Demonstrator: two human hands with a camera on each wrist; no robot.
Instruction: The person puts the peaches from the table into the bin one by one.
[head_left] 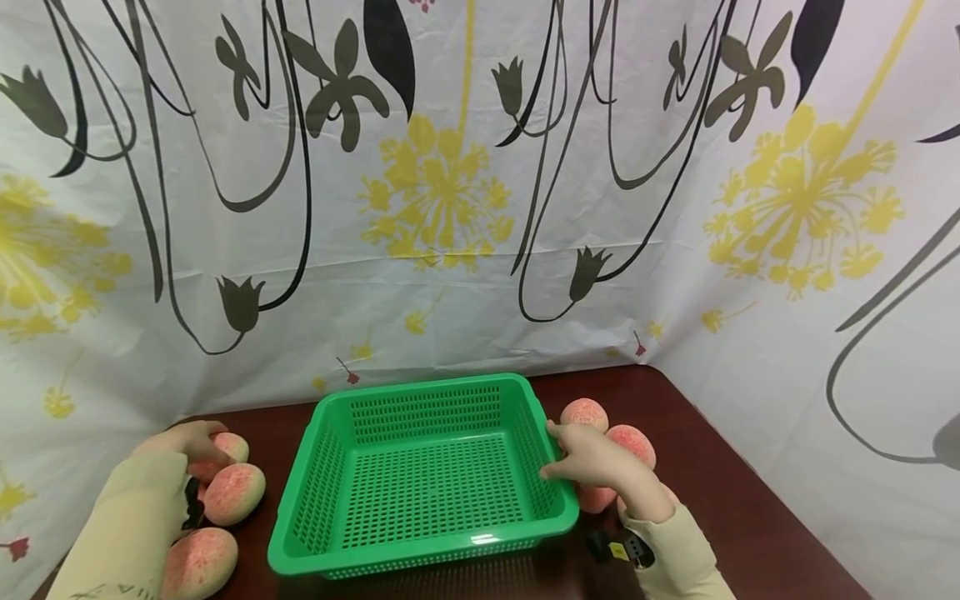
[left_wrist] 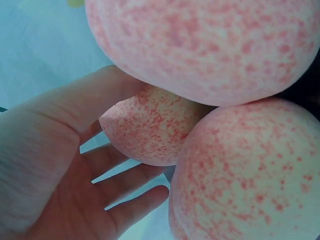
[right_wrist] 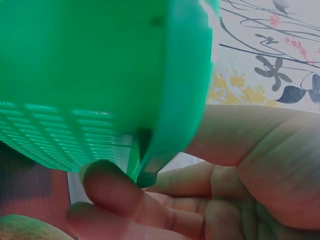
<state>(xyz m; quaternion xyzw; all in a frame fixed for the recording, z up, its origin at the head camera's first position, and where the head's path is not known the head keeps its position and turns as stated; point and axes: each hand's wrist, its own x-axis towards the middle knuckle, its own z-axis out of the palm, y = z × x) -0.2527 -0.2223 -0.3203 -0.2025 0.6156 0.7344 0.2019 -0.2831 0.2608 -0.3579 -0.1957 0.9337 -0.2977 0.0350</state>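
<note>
My left hand (head_left: 187,442) is at the far left, over a cluster of pink-and-cream peaches. In the left wrist view, its fingers are spread and fairly straight beside and behind a peach (left_wrist: 150,127). The thumb tip is hidden by a nearer peach (left_wrist: 210,45), and another peach (left_wrist: 245,175) lies close to the little finger. My right hand (head_left: 592,454) grips the right rim of a green plastic basket (head_left: 423,546) with nothing in it. From the right wrist view, the fingers (right_wrist: 112,187) curl beneath the rim (right_wrist: 187,90).
More peaches (head_left: 235,493) lie left of the basket. Several others, including one (head_left: 585,412) at the back, sit beside its right side, partly behind my right hand. The dark red-brown table (head_left: 720,492) meets a floral-patterned cloth (head_left: 450,333) at the back and right.
</note>
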